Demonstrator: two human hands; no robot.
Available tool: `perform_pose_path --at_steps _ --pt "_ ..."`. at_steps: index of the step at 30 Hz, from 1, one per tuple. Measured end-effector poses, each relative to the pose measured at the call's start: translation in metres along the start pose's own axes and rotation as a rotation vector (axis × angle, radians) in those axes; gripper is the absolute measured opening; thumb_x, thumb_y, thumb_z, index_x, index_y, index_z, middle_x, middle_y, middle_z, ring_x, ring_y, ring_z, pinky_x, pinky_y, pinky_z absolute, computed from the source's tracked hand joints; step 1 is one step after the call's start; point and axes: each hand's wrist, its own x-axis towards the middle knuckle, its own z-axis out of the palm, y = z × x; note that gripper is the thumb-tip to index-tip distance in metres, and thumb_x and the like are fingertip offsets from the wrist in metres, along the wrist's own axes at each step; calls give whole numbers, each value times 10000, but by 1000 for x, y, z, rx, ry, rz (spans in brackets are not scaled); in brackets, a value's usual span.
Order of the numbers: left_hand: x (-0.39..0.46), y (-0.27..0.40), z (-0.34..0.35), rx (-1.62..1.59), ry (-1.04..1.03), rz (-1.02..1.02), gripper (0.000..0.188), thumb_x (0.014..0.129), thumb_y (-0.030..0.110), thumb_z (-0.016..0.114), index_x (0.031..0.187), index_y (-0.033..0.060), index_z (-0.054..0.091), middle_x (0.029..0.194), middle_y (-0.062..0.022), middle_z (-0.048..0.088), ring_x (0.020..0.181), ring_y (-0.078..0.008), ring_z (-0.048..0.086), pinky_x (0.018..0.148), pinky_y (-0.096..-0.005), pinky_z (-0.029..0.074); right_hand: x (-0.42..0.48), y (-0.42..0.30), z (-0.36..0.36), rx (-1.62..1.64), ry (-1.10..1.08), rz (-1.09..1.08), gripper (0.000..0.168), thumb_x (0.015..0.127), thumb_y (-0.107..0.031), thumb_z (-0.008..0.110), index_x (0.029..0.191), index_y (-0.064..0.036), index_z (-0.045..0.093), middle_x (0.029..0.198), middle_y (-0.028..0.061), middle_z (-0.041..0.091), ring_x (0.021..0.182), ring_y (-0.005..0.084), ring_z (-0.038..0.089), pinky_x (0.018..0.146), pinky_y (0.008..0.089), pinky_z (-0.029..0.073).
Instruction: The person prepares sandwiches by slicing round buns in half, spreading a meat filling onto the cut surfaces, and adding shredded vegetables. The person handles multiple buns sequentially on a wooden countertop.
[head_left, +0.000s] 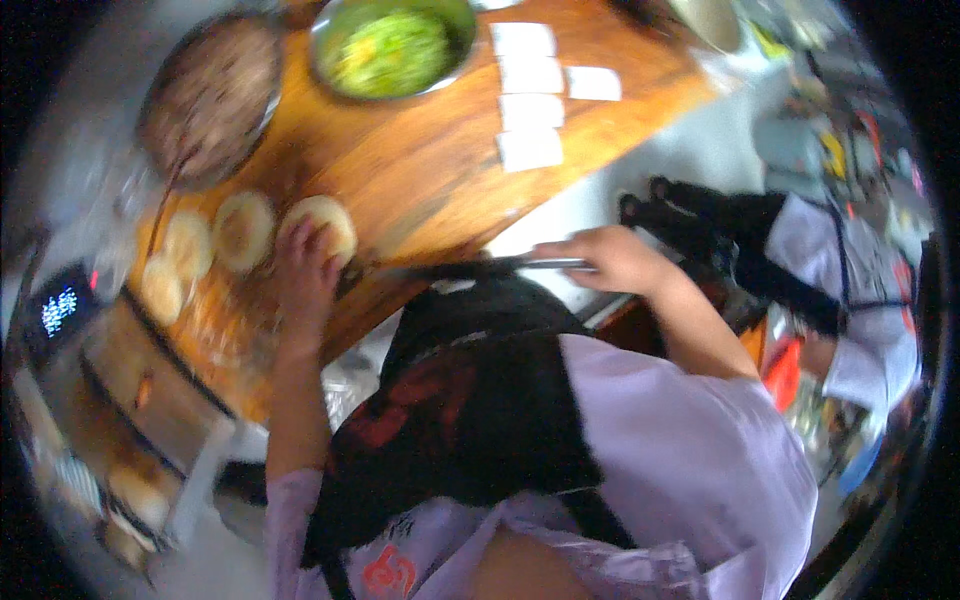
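My left hand (306, 259) rests with its fingers on a round flat bread (337, 223) on the wooden tabletop (420, 157). My right hand (611, 259) is closed round the handle of a long dark-bladed knife (480, 268), whose blade reaches left along the table's near edge towards the bread. Its tip is blurred. Left of my left hand lie more round flat breads (244, 231), browned in the middle, two of them overlapping.
A large bowl of brownish, meat-like filling (217, 97) with a thin stick and a metal bowl of shredded greens (394, 56) stand behind. White rectangular pieces (531, 111) lie farther right. A co-worker (847, 262) is at the right. A digital display (60, 309) glows at left.
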Motion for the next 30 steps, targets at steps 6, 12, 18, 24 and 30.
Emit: perform_pose_path --at_steps 6,12,18,24,30 --pt "-91 8 -18 231 253 -457 545 862 229 620 1353 93 428 1435 -155 359 1308 -401 328 1104 -521 223 18 -23 2 198 79 67 498 815 -40 631 1285 -195 576 928 121 642 689 226 605 636 325 496" --pt "-220 -30 53 335 414 -938 647 944 309 490 1430 -43 249 1498 -240 224 1363 -434 242 1117 -523 174 68 -54 28 165 17 -51 527 826 -7 651 1313 -176 537 984 128 640 698 190 601 603 271 487" --pt "-125 -96 25 261 447 -1043 620 908 351 530 1391 9 347 1480 -188 278 1347 -360 307 1080 -529 253 71 -35 36 101 145 -59 479 871 -25 618 1325 -148 527 1087 88 652 808 129 600 671 261 497" --pt "-59 -20 -4 -103 301 -359 466 835 303 596 1259 125 515 1415 -78 403 1313 -368 329 1039 -569 284 68 -44 34 136 64 171 480 889 -31 600 1343 -158 512 1118 58 635 782 114 581 671 254 496" --pt "-135 -38 -23 64 293 -421 437 804 196 583 1227 94 542 1377 -124 437 1250 -383 404 1039 -543 306 101 -71 56 128 51 -90 451 891 -102 615 1328 -141 514 1143 124 635 894 187 631 764 313 506"
